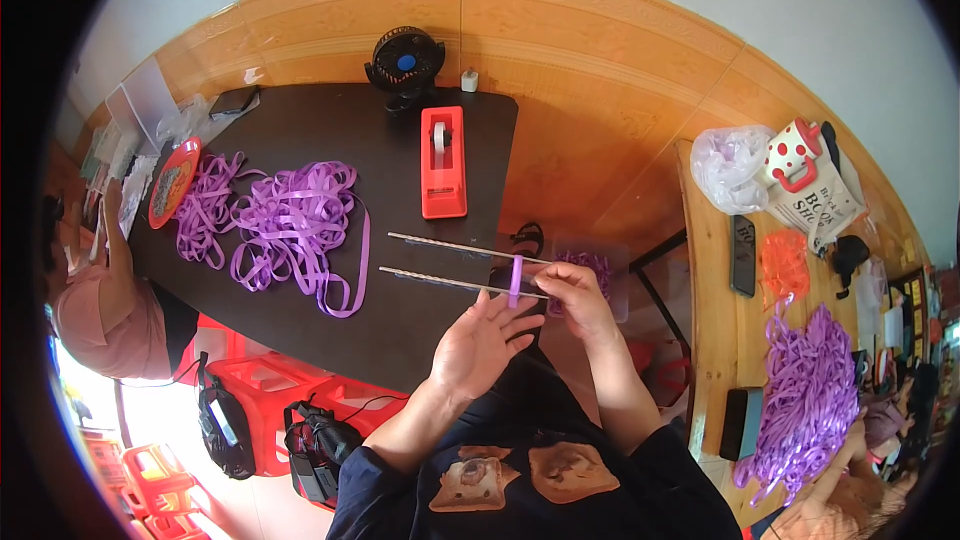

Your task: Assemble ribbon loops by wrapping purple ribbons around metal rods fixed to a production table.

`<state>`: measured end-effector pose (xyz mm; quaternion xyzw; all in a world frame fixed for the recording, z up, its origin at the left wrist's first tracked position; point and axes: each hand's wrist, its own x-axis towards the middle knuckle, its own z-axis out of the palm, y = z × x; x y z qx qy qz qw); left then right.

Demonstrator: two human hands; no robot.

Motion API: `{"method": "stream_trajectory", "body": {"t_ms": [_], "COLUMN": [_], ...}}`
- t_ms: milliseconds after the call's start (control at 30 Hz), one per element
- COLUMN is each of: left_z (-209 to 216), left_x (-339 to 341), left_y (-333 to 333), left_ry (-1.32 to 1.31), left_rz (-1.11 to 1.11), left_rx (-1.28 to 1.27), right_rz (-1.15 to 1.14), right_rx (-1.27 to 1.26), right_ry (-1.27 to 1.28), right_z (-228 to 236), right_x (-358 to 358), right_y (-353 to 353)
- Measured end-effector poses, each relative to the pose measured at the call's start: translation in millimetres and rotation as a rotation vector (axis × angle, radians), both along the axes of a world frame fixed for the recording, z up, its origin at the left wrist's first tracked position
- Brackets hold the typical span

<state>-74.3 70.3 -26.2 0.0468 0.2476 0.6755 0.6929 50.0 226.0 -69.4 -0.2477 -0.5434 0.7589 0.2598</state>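
Observation:
Two thin twisted metal rods (450, 244) stretch side by side over the dark table's near right edge. A band of purple ribbon (516, 283) goes across both rods near their right ends. My right hand (572, 298) is closed around that end, thumb and fingers bent in at the rods just right of the band; its exact hold is partly hidden. Palm up, my left hand (472, 350) lies just below the lower rod with its fingers stretched out, fingertips close to the rod and band; nothing rests in the palm.
On the dark table (400, 340) are a purple ribbon pile (300, 220), a red tape dispenser (443, 165), a black fan (405, 60) and an orange plate (175, 183). A wooden table (712, 360) at right bears more ribbon (808, 390). Red stools (265, 390) stand below; another person (110, 315) sits left.

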Motion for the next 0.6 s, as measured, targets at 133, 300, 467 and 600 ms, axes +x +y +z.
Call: {"method": "stream_trajectory", "body": {"t_ms": [133,300,467,600], "left_z": [1,-3,0,0], "left_x": [1,0,0,0], "left_y": [1,0,1,1], "left_ry": [0.0,-0.012,-0.008,-0.016], "left_rz": [-0.01,0.0,0.001,0.008], "left_rx": [0.002,0.02,0.011,0.011], "right_rz": [0.096,0.226,0.251,0.287], "right_rx": [-0.212,-0.227,-0.285,-0.33], "right_ry": [0.02,0.053,0.201,0.21], "right_z": [-30,-23,-32,-47], "right_x": [-9,-27,-36,-39], "right_y": [8,3,0,3]}}
